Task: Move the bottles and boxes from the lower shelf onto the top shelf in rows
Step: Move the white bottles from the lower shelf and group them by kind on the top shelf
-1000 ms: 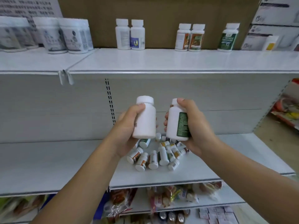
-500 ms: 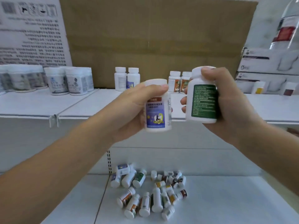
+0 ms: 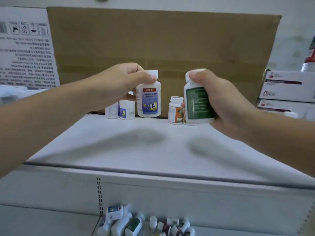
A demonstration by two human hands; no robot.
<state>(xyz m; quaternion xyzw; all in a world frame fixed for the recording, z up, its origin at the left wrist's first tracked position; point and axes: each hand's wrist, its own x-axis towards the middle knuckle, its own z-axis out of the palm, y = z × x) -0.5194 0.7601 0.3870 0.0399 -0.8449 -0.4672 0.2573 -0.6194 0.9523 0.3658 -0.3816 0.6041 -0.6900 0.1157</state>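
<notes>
Both hands are raised over the white metal top shelf (image 3: 153, 147).

The left hand (image 3: 122, 82) is curled round a white plastic bottle with a blue label and a red band (image 3: 148, 99). Thumb and fingers are pinched at its white screw cap, and the bottle is held upright. It is seen just right of two small white bottles with blue-marked labels (image 3: 127, 110), which stand side by side at the back of the shelf.

The right hand (image 3: 221, 99) is wrapped round a white plastic bottle with a dark green label (image 3: 196, 103). The thumb is pressed over the cap, and the bottle is held upright with a slight tilt. A small white bottle with an orange label (image 3: 175, 110) stands just beside it at the back.

Whether either held bottle rests on the shelf cannot be told. Soft shadows are cast on the shelf below both.

A brown cardboard sheet (image 3: 162, 40) is stood behind the row. Stacked white cartons with red print (image 3: 288, 86) are noted at the right, and a white printed carton (image 3: 25, 48) at the left.

On the white lower shelf (image 3: 42, 222), a heap of small white bottles (image 3: 144, 223) is seen lying on their sides.
</notes>
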